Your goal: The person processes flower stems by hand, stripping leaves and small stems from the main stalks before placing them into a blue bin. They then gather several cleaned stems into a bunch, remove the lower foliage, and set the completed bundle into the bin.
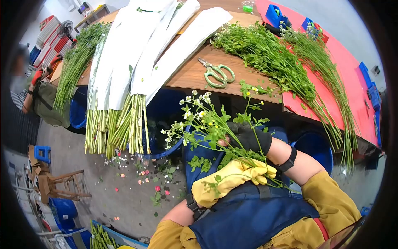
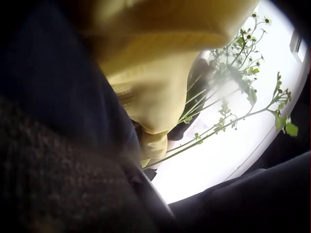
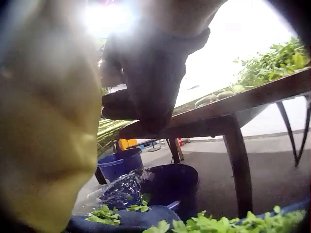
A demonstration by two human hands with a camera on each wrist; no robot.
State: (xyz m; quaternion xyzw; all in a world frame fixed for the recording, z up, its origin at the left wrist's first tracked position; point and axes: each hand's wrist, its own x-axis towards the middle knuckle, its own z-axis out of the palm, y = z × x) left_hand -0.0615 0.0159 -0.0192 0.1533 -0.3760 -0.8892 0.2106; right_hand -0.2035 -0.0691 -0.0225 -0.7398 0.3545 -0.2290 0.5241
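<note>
A small bunch of white-flowered leafy stems (image 1: 207, 118) is held in front of the body, blooms toward the upper left. My left hand (image 1: 232, 178), in a yellow glove, has its fingers curled round the lower stems. Just above it, my right hand (image 1: 251, 139) wears a black glove with bare fingertips and pinches the stems below the flowers. In the left wrist view, thin stems (image 2: 194, 141) come out from the yellow glove. The right wrist view shows the black glove (image 3: 150, 77) from behind, its grip partly hidden.
Green-handled scissors (image 1: 218, 74) lie on the wooden table (image 1: 186, 72). Paper-wrapped bundles (image 1: 124, 54) overhang its left edge; leafy bunches (image 1: 265, 54) lie at right, partly on red sheeting (image 1: 352, 83). Blue buckets (image 1: 315, 149) stand below. Petals litter the floor (image 1: 124, 199). Another person (image 1: 25, 83) is far left.
</note>
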